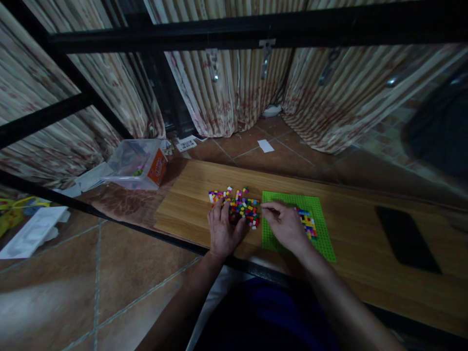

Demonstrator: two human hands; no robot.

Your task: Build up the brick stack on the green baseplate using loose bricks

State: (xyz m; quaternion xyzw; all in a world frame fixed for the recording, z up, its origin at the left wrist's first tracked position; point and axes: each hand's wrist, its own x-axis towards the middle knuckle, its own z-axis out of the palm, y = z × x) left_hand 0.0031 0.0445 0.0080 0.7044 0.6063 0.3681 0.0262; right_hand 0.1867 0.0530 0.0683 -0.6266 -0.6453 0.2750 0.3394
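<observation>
My left hand rests with its fingers apart on a pile of small multicoloured toy bricks, at the pile's near left side. To the right lies a bright green studded baseplate. Bricks in several colours form a patch on it, partly covered by my right hand. My right hand hovers over the baseplate's left half, thumb and fingertips pinched together beside the pile. Whatever sits between those fingertips is too small or too hidden to make out.
A wooden board-like tabletop carries the bricks and baseplate. A dark flat slab lies at its right. A clear plastic box with an orange label stands at the left end. Dark metal bars cross above, before patterned curtains.
</observation>
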